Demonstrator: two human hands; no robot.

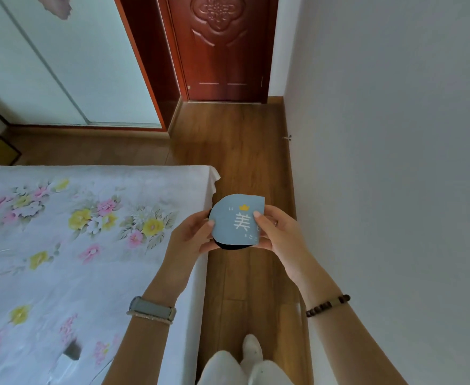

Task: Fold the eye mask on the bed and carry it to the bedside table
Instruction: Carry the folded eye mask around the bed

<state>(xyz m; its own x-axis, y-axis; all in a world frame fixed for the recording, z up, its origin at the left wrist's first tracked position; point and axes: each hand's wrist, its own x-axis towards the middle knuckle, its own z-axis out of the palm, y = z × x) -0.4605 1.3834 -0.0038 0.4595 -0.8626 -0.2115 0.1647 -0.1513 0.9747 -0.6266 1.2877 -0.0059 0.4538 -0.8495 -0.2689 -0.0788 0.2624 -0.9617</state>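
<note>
Bedroom with wooden floor (245,151), pale wall (395,134) running down the right side. Far left, sliding wardrobe panels (61,65) in light blue-green, framed in red-brown wood. Below them, bed (61,245) under a white sheet printed with pink and yellow flowers, filling the left half, its corner ending beside the strip of floor. Up top, centre, carved red-brown door (222,48), closed. Left hand (193,236) raised just past the bed's edge, grey watch strap (151,311) on the wrist, thumb on top and fingers underneath, pinching the left side of the eye mask (235,222). Eye mask up in the air between both hands, over the floor strip next to the bed, not resting on anything; folded, light blue face up with a white character and a small yellow crown, black underside peeking out at the bottom. Right hand (279,232) clamping the mask's right edge, thumb pressed on the blue face, dark bead bracelet (328,305) around the wrist. Down at the bottom, white trousers (228,368) and one white-socked foot on the boards.
</note>
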